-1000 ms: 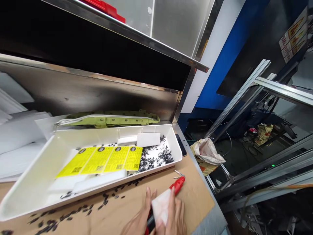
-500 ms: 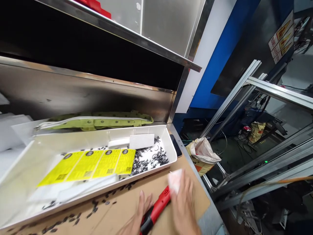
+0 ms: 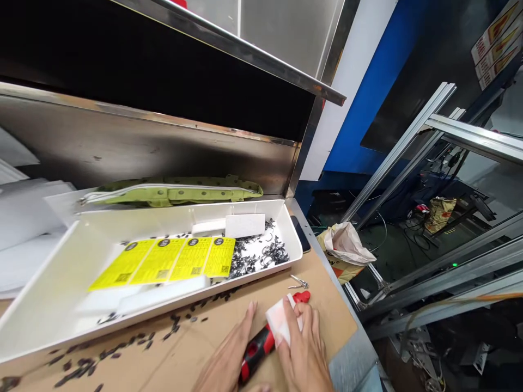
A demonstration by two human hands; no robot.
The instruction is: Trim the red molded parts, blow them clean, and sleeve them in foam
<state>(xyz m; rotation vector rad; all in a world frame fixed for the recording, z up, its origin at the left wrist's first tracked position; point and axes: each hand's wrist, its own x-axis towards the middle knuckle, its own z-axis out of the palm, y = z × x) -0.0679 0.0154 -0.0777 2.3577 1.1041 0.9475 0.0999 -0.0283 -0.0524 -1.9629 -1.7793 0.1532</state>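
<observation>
Head view: the right hand lies flat, fingers together, pressing a white foam pad onto the red-and-black pliers, which rest on the brown cardboard surface close to the person. The left hand lies open beside the tool's black grip, fingers stretched out and gripping nothing, its side touching or nearly touching the handle. The pliers' metal tip pokes out beyond the pad toward the white tray.

In the tray lie a strip of yellow labels, white foam blocks and a heap of small black rings; more black bits are scattered on the cardboard outside it. A green strap lies behind the tray.

As a judgement, the pad work on the pliers is under way, and the loose bits are not yet gathered.
</observation>
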